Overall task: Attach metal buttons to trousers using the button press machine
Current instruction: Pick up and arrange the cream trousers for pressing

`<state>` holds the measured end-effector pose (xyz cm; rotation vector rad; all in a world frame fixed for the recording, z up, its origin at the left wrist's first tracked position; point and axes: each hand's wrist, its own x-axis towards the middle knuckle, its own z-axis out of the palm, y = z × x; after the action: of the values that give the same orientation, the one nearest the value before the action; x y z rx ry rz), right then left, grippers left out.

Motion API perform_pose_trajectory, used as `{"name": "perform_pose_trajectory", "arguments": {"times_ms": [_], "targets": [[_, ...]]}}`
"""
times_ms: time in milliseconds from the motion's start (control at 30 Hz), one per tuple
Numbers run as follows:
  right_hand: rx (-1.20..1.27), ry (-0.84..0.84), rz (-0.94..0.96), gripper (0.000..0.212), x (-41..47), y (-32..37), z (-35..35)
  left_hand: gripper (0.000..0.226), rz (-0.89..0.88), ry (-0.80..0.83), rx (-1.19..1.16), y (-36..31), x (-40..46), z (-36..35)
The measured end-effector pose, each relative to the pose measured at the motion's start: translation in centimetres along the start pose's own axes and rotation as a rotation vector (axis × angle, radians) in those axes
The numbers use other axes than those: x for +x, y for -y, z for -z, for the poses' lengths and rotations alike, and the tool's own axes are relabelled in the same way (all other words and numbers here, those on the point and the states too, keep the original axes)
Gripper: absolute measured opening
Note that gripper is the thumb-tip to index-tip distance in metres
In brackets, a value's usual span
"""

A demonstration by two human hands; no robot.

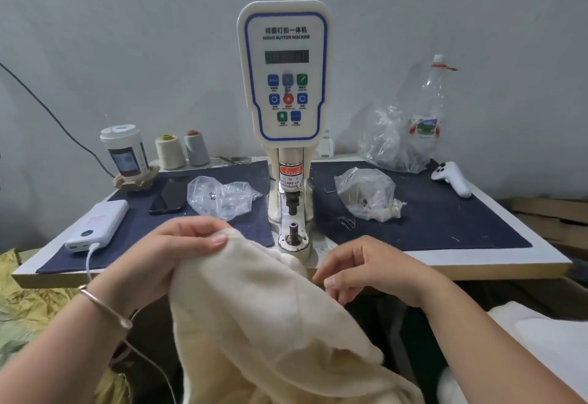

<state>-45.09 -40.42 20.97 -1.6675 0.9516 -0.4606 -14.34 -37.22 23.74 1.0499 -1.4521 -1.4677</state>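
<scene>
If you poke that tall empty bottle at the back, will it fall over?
Probably. The bottle looks empty and clear, so likely light, and it is tall and narrow, so apt to tip. The crumpled plastic bag beside it might cushion it.

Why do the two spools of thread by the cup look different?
The cream spool is wound with pale cream thread, while the grey spool has grey thread. The cream spool has a yellowish top and the grey spool a reddish-brown one. The cream spool looks a little fatter. Both are cone-shaped, stand upright side by side, and sit at the back of the table by the wall.
</scene>
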Motion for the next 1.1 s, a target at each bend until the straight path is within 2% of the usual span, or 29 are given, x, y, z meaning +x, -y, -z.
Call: {"name": "perform_pose_trajectory", "arguments": {"times_ms": [100,167,233,300,367,467,600,733,867,1000,1100], "targets": [[0.008,-0.181,-0.117,0.006,1.2,-2.1,2.0,0.043,0.005,-0.072,-0.030,-0.8,0.5,1.3],[-0.131,-0.505,-0.228,0.010,2.2,-4.4,3.6,0.048,0.041,-0.025,-0.012,-0.9,1.0,1.4],[-0.402,-0.873,-0.344,0.016,2.8,-6.5,5.5,0.050,0.060,0.028,0.003,-0.5,1.7,1.2],[-0.528,-1.064,-0.403,0.014,2.6,-8.3,7.1,0.055,0.061,0.012,-0.020,0.1,2.4,1.1],[-0.558,-1.061,-0.403,0.014,2.6,-9.6,8.3,0.046,0.063,-0.039,-0.056,0.9,3.2,1.4],[-0.652,-0.955,-0.415,0.016,2.7,-10.1,9.4,0.029,0.087,-0.097,-0.090,2.3,4.5,2.0],[-0.585,-0.869,-0.348,0.011,2.6,-10.1,10.5,0.040,0.101,-0.181,-0.105,4.2,6.0,3.0],[-0.546,-0.803,-0.286,0.006,2.5,-10.4,11.1,0.046,0.112,-0.193,-0.126,5.5,7.2,3.6],[-0.525,-0.789,-0.252,0.006,2.5,-10.2,11.1,0.039,0.108,-0.219,-0.103,6.1,8.3,3.6],[-0.387,-0.748,-0.193,0.012,2.4,-9.9,11.0,0.030,0.136,-0.291,-0.106,7.2,9.3,3.5],[-0.499,-0.743,-0.205,0.011,2.4,-10.0,10.4,0.030,0.160,-0.335,-0.077,8.1,9.8,3.5]]}}
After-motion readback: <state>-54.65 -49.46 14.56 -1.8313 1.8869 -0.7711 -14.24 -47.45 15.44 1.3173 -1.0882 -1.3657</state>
